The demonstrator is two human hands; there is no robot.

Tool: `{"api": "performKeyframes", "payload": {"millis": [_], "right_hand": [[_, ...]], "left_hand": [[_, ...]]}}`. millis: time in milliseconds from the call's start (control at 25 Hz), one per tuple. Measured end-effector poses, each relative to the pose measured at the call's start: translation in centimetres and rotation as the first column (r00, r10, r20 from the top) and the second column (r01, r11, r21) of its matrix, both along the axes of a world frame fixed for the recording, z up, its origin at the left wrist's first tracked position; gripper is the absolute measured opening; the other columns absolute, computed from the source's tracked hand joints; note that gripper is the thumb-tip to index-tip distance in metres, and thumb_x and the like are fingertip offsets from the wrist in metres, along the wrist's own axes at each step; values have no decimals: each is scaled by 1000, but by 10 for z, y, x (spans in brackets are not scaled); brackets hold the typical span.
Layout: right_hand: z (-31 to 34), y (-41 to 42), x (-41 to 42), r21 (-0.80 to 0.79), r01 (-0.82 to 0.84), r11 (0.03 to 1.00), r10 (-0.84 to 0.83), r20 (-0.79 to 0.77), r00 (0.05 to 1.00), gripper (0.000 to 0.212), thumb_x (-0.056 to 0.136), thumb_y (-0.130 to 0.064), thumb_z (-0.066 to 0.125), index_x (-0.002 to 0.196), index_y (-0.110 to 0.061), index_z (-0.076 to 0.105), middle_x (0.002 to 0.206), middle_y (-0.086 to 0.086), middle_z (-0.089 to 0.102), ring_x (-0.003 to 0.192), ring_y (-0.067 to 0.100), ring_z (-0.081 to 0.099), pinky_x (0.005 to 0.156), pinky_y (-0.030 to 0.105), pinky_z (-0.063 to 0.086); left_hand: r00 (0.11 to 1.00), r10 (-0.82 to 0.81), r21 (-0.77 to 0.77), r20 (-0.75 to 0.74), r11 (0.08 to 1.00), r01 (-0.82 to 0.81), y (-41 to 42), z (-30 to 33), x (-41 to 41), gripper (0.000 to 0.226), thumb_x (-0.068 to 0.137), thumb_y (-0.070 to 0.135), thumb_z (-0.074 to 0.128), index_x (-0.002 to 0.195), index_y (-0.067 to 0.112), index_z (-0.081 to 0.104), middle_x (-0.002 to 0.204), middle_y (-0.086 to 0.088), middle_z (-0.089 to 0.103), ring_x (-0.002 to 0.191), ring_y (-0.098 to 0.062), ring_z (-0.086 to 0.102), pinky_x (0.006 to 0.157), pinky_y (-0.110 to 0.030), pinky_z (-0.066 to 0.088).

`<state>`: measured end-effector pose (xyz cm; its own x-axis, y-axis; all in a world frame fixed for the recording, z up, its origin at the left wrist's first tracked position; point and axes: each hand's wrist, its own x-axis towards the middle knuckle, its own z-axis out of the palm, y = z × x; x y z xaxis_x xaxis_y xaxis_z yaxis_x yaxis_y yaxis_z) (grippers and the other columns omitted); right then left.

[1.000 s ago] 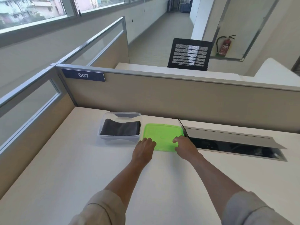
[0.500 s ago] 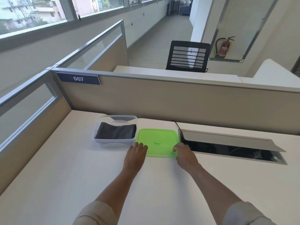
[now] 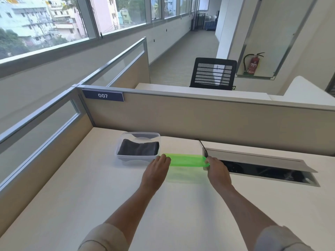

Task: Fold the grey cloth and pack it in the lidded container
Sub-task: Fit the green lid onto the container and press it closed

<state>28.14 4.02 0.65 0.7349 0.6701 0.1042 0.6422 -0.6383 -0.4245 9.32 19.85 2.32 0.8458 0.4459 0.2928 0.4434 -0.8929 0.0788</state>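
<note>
Lifting green lid (image 3: pixel 186 159) off worktop (image 3: pixel 90 187) now, left grip (image 3: pixel 155 173) and right grip (image 3: pixel 218 173) pinching its ends. Grey cloth (image 3: pixel 138 149) lying folded inside container (image 3: pixel 126 159). Closing coming next.

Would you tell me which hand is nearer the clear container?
Left. The left hand grips the lid right beside the container; the right hand holds the lid's far end.

The left hand (image 3: pixel 156 171) and the right hand (image 3: pixel 217 169) grip the two ends of the green lid (image 3: pixel 186 159), lifted off the desk (image 3: pixel 76 187) just beside the clear container (image 3: pixel 126 157), in which the folded grey cloth (image 3: pixel 138 149) lies.
</note>
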Motion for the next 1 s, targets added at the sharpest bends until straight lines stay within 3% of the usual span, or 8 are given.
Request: {"api": "performKeyframes", "payload": {"millis": [120, 240, 400, 520, 680, 800, 920, 1000], "right_hand": [[15, 0, -5, 41, 31, 999, -32, 43, 999, 25, 76, 4, 40, 86, -16, 52, 78, 3, 58, 72, 30, 55, 59, 36, 44], [31, -1, -11, 119, 8, 993, -17, 78, 997, 25, 80, 1, 45, 95, -16, 57, 83, 2, 62, 75, 29, 55, 61, 37, 44], [43, -6, -16, 218, -21, 976, -2, 102, 995, 18, 84, 3, 53, 94, -11, 53, 80, 0, 59, 69, 23, 48, 57, 35, 36], [47, -4, -17, 317, -5, 949, -20, 76, 997, 9, 91, -3, 51, 93, -11, 48, 70, 0, 54, 64, 30, 47, 55, 35, 35], [54, 19, -23, 458, 69, 886, -61, -32, 998, 6, 95, -10, 53, 99, -9, 49, 68, -1, 54, 68, 32, 52, 60, 33, 32], [58, 48, -36, 551, 166, 818, -84, -171, 982, 20, 92, -14, 59, 111, -11, 51, 69, -10, 59, 72, 24, 57, 66, 32, 38], [59, 79, -51, 574, 207, 792, -58, -266, 962, 21, 88, -14, 63, 105, -12, 52, 76, -7, 63, 71, 22, 62, 69, 34, 48], [55, 98, -59, 572, 221, 790, -51, -298, 953, 20, 86, -13, 64, 104, -14, 55, 87, 0, 64, 67, 13, 61, 66, 29, 48]], "left_hand": [[997, 10, -20, 75, 1000, -8, 4, 12, -3, 28, 81, -9, 57, 100, 11, 62, 92, -6, 58, 79, -25, 57, 63, -36, 45], [980, 32, -118, 197, 993, -9, 9, 18, -6, 27, 85, -3, 60, 107, 13, 59, 98, -3, 58, 87, -25, 57, 59, -37, 45], [910, 111, -346, 400, 937, 38, 18, 22, -8, 43, 85, 8, 70, 122, 17, 53, 117, -1, 60, 101, -23, 58, 77, -38, 53], [817, 256, -545, 517, 834, 83, 29, 24, -12, 49, 79, 8, 75, 122, 20, 54, 107, 2, 65, 92, -19, 63, 82, -39, 55], [778, 341, -635, 527, 767, 95, 41, 27, -27, 59, 75, 10, 80, 122, 31, 52, 94, 7, 68, 84, -13, 66, 74, -30, 56], [762, 395, -682, 513, 727, 82, 52, 27, -40, 63, 77, 9, 76, 125, 39, 49, 89, 13, 66, 80, -10, 66, 71, -24, 53], [753, 452, -702, 478, 712, 18, 72, 26, -55, 63, 79, 10, 74, 128, 40, 49, 95, 11, 63, 82, -11, 63, 71, -19, 48], [778, 462, -706, 426, 708, -33, 88, 24, -65, 59, 82, 16, 73, 132, 35, 50, 105, 5, 66, 85, -15, 64, 77, -26, 52]]}}
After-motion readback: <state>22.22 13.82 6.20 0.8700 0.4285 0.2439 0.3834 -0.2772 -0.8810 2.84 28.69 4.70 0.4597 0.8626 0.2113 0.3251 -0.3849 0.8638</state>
